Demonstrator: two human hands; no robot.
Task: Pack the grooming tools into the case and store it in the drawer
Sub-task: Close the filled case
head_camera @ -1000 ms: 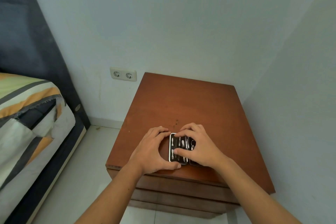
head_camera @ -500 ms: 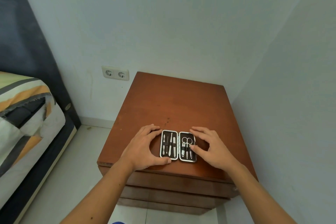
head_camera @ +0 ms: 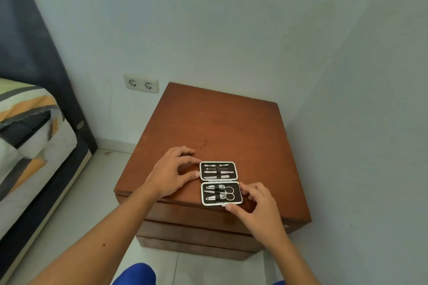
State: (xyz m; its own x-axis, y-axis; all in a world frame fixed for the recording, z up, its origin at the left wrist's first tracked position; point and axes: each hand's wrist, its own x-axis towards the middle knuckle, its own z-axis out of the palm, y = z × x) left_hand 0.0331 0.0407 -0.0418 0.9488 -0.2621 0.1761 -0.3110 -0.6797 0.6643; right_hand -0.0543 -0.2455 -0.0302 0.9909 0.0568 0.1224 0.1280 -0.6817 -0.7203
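A small black grooming case [head_camera: 220,182] with a silver rim lies open flat near the front edge of the wooden nightstand [head_camera: 222,127]. Both halves show metal tools strapped in, with scissors [head_camera: 228,193] in the near half. My left hand [head_camera: 172,174] rests on the top with its fingertips at the far half's left edge. My right hand [head_camera: 257,203] grips the near half, fingers on its right edge and thumb on its front edge. Below the top are drawer fronts [head_camera: 196,232], all closed.
The nightstand stands in a corner, with a wall close on its right and behind it. A double wall socket [head_camera: 141,83] is at the back left. A bed with a striped cover [head_camera: 30,132] lies to the left across a strip of tiled floor.
The case went from covered by both hands to open flat, then turned a quarter turn, so its halves now lie far and near. The view shifted too.
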